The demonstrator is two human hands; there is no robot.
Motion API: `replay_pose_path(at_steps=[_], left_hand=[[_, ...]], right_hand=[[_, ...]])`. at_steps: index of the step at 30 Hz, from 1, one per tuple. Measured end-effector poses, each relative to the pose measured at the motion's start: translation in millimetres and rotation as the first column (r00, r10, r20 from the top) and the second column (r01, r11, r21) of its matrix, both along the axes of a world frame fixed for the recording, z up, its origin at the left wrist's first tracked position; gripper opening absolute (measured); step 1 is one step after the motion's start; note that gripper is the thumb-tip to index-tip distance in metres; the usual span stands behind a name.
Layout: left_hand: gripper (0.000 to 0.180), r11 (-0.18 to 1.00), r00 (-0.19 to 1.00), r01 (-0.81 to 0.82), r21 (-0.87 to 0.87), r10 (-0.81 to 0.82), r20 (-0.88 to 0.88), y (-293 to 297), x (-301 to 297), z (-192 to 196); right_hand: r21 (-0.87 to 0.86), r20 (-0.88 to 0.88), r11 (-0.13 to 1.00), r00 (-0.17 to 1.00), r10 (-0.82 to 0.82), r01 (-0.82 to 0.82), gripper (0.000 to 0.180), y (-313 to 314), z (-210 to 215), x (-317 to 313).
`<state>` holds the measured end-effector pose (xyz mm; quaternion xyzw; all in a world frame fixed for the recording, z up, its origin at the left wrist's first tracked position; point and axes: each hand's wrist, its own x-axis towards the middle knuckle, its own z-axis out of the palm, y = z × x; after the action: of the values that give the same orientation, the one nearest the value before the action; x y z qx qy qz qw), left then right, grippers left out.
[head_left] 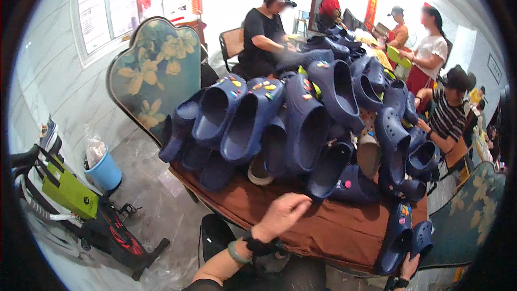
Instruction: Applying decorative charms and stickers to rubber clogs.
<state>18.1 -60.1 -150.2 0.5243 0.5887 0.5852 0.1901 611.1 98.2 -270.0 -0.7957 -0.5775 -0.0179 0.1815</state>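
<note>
A big heap of navy clogs (309, 121) covers the table, several with colourful charms on their uppers. My left hand (283, 213) is over the near edge of the heap, its fingers curled together; whether anything is in them is hidden. Just beyond its fingertips lies a navy clog (329, 170) with its opening toward me. At the table's near right corner my right hand (410, 265) grips a small navy clog (423, 238) by its lower end. Right beside that one rests another navy clog (397, 240) with charms on its toe.
Brown cloth (334, 226) covers the tabletop. Floral boards (156, 70) rise at the table's left and right ends. A blue bin (105, 170) and a green bag (70, 188) on a scooter-like frame stand at left. Several people sit or stand around the far and right sides.
</note>
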Motion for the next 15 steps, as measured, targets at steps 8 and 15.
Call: replay_pose_path(at_steps=[8, 15], left_hand=[[0.015, 0.634, 0.396, -0.599, 0.489, 0.766, -0.507, 11, -199, 47], [0.041, 0.841, 0.737, -0.540, 0.035, 0.493, -0.463, 53, -287, 50]], right_hand=[[0.574, -0.080, 0.798, 0.958, 0.276, -0.183, 0.023, -51, 54, -51], [0.436, -0.237, 0.817, 0.828, 0.508, -0.376, 0.009, -93, 88, -168]])
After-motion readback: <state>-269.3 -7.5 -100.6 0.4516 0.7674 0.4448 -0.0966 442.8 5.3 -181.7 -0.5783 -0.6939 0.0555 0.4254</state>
